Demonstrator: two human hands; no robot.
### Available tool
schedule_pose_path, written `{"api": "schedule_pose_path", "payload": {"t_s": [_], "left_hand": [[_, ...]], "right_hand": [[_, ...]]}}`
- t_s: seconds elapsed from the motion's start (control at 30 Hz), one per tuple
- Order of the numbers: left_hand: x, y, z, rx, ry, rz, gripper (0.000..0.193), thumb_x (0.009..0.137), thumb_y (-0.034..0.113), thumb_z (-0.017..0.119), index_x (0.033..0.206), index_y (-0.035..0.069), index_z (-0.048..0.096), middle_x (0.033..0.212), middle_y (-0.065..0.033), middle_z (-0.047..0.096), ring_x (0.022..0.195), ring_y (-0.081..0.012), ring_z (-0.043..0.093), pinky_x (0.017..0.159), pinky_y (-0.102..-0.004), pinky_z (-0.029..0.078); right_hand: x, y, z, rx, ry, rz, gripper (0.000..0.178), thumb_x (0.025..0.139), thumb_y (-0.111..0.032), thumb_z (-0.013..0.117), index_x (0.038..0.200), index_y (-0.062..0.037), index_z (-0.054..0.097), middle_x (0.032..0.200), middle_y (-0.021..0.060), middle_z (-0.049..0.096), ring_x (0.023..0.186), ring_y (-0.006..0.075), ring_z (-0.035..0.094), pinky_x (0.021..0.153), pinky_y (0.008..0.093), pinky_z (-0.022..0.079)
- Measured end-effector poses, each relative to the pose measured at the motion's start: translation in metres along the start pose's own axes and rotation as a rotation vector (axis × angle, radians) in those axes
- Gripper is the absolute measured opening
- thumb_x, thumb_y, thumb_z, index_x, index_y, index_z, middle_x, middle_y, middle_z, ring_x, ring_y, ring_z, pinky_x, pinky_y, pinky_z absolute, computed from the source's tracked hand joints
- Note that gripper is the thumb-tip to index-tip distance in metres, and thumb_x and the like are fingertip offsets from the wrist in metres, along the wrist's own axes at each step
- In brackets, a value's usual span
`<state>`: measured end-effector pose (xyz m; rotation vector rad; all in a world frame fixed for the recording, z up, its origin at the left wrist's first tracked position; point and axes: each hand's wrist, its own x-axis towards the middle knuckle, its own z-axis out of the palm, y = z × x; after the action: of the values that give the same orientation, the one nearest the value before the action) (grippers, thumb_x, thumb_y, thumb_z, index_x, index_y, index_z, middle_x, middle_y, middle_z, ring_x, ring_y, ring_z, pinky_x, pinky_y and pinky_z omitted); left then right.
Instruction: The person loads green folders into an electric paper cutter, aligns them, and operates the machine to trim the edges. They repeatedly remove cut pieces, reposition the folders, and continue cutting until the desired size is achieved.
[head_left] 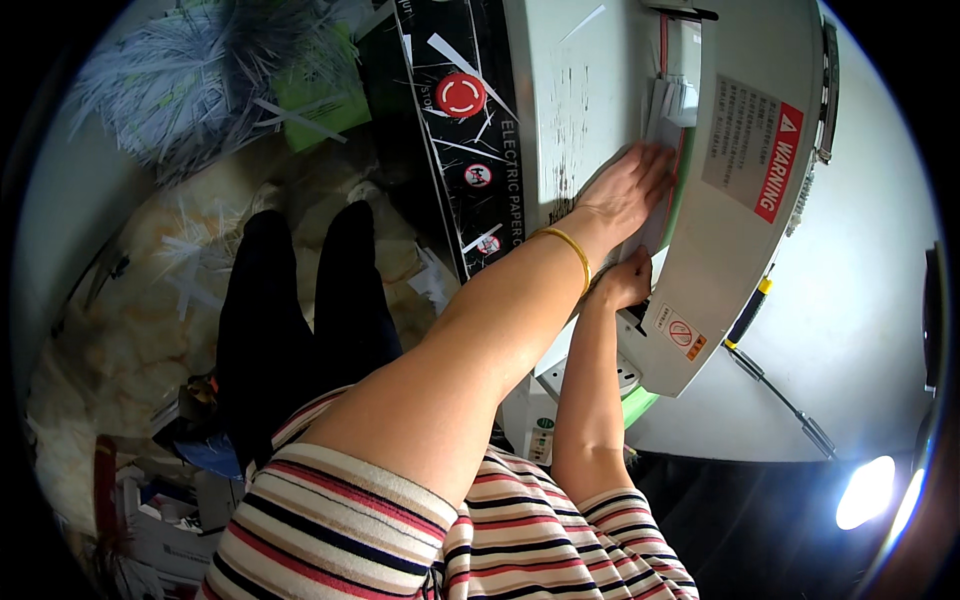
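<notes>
Both arms reach into the gap of a grey paper cutter, under its pale guard (705, 260). My left hand (625, 195), with a yellow bangle at the wrist, lies flat with fingers stretched out over white paper (640, 237). Its fingertips touch the paper beside a green strip (682, 185) along the guard. Closer to my body, my right hand (628, 280) is curled closed against the near end of that paper. What its fingers hold, if anything, is hidden. White paper strips (663, 105) lie in the gap beyond my left hand.
A black panel with a red stop button (461, 95) fronts the cutter, with paper slivers scattered on it. Shredded paper (190, 90) heaps at far left, beside a green sheet (325, 105). A yellow-and-black handled tool (750, 312) lies right of the guard; a bright lamp (866, 493) glows lower right.
</notes>
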<state>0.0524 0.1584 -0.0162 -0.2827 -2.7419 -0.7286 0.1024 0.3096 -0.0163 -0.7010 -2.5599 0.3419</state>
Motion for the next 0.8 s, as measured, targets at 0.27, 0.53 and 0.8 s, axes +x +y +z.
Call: {"api": "schedule_pose_path", "payload": {"t_s": [0.27,0.53,0.8], "left_hand": [[0.0024,0.0005,-0.0001,-0.005,-0.016,-0.001,0.051,0.091,0.027,0.045,0.139,0.014,0.043,0.148,-0.0075,0.035,0.137,-0.0236,0.03,0.114,-0.0405,0.017],[0.0025,-0.0002,0.0006,0.008,-0.039,0.029,0.051,0.091,0.028,0.044,0.14,0.013,0.042,0.149,-0.008,0.033,0.137,-0.0236,0.03,0.114,-0.0406,0.017],[0.0036,-0.0002,-0.0026,0.051,-0.104,0.034,0.052,0.092,0.029,0.045,0.142,0.017,0.04,0.151,-0.0068,0.031,0.138,-0.0232,0.028,0.114,-0.039,0.017]], "right_hand": [[-0.0016,0.003,0.004,-0.034,0.081,-0.095,0.033,0.092,-0.029,0.055,0.094,0.0001,0.069,0.085,0.0197,0.068,0.074,0.0341,0.063,0.073,0.0394,0.049],[-0.002,-0.0003,0.0019,-0.085,0.067,-0.088,0.03,0.092,-0.026,0.054,0.095,-0.0007,0.07,0.085,0.0187,0.069,0.074,0.0333,0.064,0.074,0.0384,0.05],[-0.0012,0.0044,0.004,-0.021,0.046,-0.098,0.034,0.094,-0.026,0.053,0.1,0.0042,0.067,0.092,0.022,0.068,0.08,0.0339,0.064,0.077,0.0375,0.049]]}}
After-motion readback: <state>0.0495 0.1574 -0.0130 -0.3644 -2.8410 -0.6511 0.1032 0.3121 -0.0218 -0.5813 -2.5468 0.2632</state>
